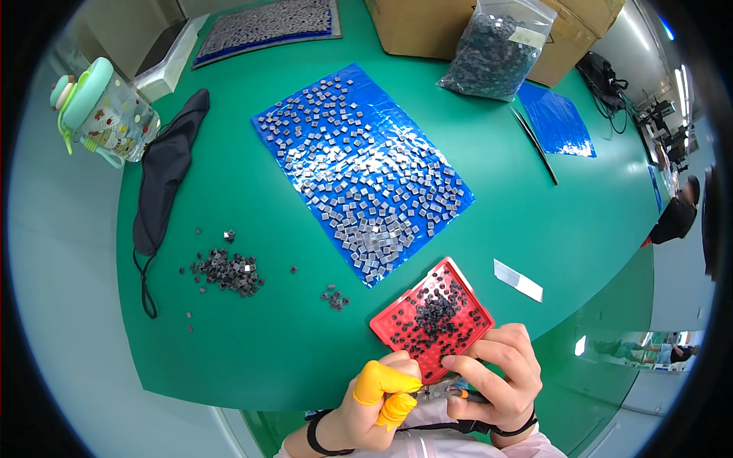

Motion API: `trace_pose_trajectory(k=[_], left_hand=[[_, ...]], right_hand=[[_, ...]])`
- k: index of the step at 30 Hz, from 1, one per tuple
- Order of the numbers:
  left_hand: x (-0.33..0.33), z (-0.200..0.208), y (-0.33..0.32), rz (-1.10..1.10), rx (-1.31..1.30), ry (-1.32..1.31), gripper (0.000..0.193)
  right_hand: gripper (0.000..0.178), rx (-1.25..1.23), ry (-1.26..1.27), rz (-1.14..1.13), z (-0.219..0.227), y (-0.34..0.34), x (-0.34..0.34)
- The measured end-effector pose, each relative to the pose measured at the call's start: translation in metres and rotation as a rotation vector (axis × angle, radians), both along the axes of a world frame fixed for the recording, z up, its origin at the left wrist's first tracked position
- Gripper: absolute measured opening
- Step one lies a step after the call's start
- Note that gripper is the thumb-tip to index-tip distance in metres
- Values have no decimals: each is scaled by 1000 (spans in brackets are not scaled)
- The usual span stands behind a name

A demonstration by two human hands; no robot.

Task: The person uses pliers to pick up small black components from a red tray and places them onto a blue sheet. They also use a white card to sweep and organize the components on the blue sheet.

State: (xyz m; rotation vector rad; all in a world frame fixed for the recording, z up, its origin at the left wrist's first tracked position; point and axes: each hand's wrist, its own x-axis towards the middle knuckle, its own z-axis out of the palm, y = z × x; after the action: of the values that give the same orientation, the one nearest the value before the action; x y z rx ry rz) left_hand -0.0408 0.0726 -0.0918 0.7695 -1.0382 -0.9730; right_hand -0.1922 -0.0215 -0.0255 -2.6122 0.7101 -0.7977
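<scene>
Red tray point(458, 294), partly filled with small dark parts, sits at the table's point(229, 343) near edge; our left hand point(374, 404) and right hand point(496, 378) grip it, fingers closed. We judge many loose parts point(366, 175) remain on the blue sheet point(450, 202).

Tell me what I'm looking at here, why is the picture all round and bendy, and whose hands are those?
The picture comes from a wide camera worn on a person's head, looking down, so straight edges bend near the rim. The two hands at the bottom are that person's own. The left hand has yellow covers on two fingertips. The right hand grips a red tray dotted with tiny dark pieces. Both hands also meet around a small tool, too hidden to name. On the green table lies a blue sheet covered in small grey squares, a little dark pile of parts, a black cloth, and a bag of dark bits.
</scene>
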Motion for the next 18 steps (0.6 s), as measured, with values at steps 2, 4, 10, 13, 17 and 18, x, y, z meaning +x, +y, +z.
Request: trace_pose_trajectory(k=[2, 4, 10, 13, 17, 18], left_hand=[[2, 3, 2, -62, 58, 81, 41], [5, 1, 7, -106, 133, 61, 39], [0, -15, 22, -25, 217, -106, 32], [2, -9, 20, -27, 302, -127, 25], [-10, 11, 10, 139, 301, 377, 19], [-8, 11, 5, 183, 208, 316, 21]], right_hand=[[34, -39, 12, -2, 0, 0, 0], [33, -64, 20, -4, 0, 0, -1], [33, -88, 27, -20, 1, 1, 1], [34, -42, 7, -31, -1, 1, 0], [36, 28, -34, -41, -1, -2, 0], [36, 41, -36, -49, 0, -3, 0]])
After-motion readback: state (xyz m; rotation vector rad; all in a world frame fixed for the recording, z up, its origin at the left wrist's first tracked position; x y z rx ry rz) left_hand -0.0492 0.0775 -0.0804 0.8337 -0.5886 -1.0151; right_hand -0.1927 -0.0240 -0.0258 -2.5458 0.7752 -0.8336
